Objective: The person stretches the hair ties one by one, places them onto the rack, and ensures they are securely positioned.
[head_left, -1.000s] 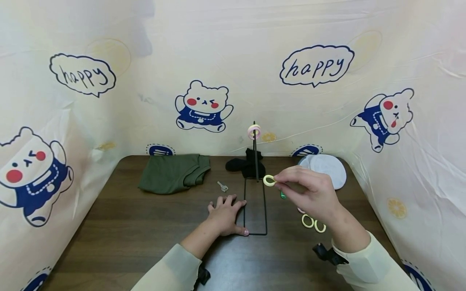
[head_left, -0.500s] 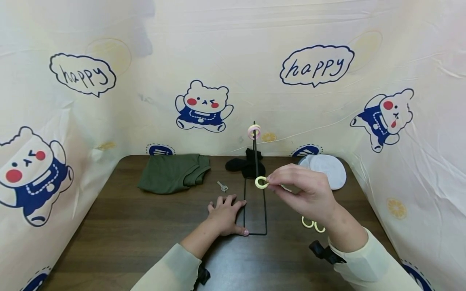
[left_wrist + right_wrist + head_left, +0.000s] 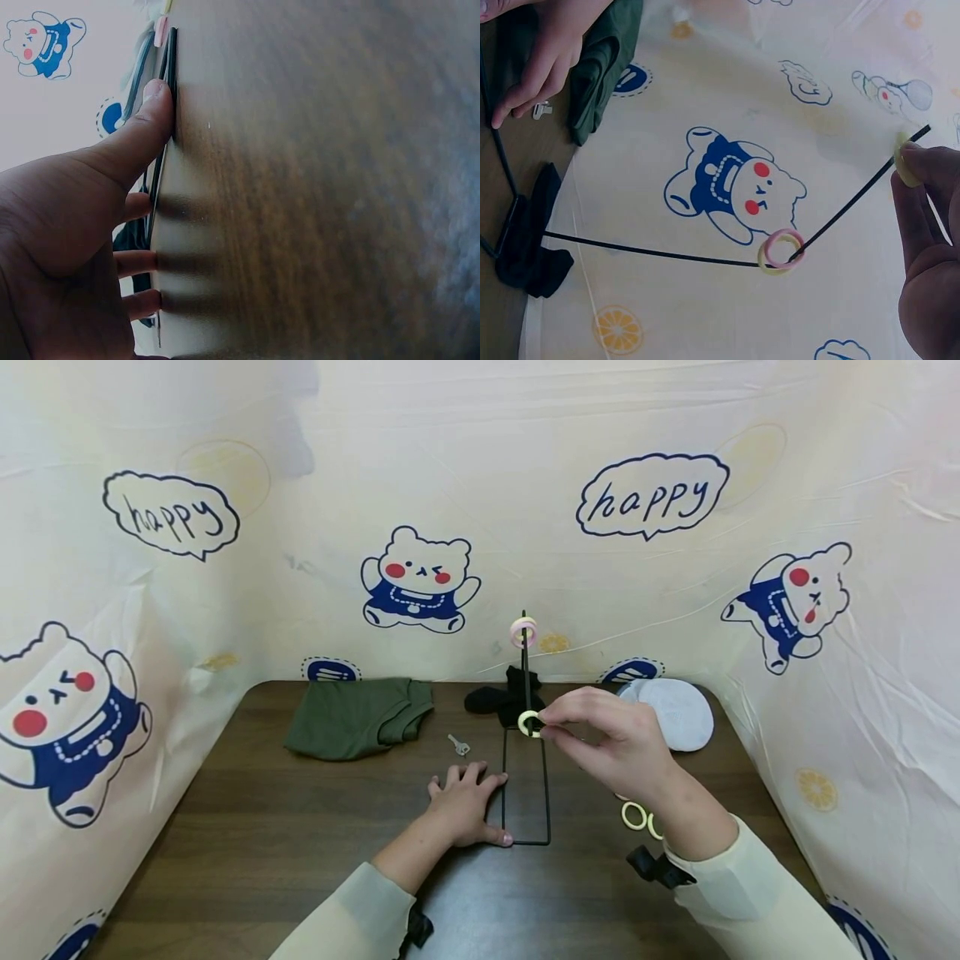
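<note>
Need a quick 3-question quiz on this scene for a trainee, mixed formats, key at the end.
1. Short answer: What does the right hand pinch near the tip of the black stand?
2. True or false: The left hand is gripping the folded green cloth.
3. Fill in the blank: The rings hanging at the stand's bend show two colors, yellow and ____.

Key:
1. A yellow ring.
2. False; its thumb rests on the stand's base.
3. Pink.
</note>
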Demonstrator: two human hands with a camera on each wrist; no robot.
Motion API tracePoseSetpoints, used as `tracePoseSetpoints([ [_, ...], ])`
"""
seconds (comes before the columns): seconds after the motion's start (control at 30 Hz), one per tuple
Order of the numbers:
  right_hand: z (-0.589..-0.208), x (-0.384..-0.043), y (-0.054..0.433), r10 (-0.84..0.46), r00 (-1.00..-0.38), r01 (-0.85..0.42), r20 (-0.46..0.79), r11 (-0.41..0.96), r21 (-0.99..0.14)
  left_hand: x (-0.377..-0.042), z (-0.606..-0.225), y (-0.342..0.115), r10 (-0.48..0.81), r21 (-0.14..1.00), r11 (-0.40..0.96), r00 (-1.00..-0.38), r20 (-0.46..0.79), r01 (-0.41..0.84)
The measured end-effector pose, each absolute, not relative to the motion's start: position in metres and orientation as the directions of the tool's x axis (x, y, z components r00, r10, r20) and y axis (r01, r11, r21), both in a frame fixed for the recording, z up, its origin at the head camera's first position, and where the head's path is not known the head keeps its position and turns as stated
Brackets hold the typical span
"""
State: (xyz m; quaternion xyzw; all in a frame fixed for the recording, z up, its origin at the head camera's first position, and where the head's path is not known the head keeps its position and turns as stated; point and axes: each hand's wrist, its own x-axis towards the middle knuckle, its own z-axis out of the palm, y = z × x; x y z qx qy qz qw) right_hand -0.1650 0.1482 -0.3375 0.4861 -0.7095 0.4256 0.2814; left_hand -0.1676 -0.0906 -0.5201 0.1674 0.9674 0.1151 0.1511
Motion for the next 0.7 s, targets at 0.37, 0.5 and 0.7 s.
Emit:
tracePoseSetpoints([
  [0.37, -0.346, -0.185, 0.139, -0.35, -0.516, -0.857, 0.782, 0.189, -0.48, -0.168, -0.522, -0.091, 0.353, 0.259, 0.922, -0.901, -0.251, 0.289],
  [0.5, -0.35, -0.193, 0.136, -0.324, -0.567, -0.823, 0.757, 0.232, -0.518, -0.168, -0.523, -0.091, 0.35, 0.254, 0.924, -0.901, -0.256, 0.286],
  [0.7, -0.355, -0.207, 0.132, -0.28, -0.608, -0.793, 0.743, 0.261, -0.551, -0.169, -0.525, -0.091, 0.35, 0.251, 0.924, -0.902, -0.253, 0.288],
])
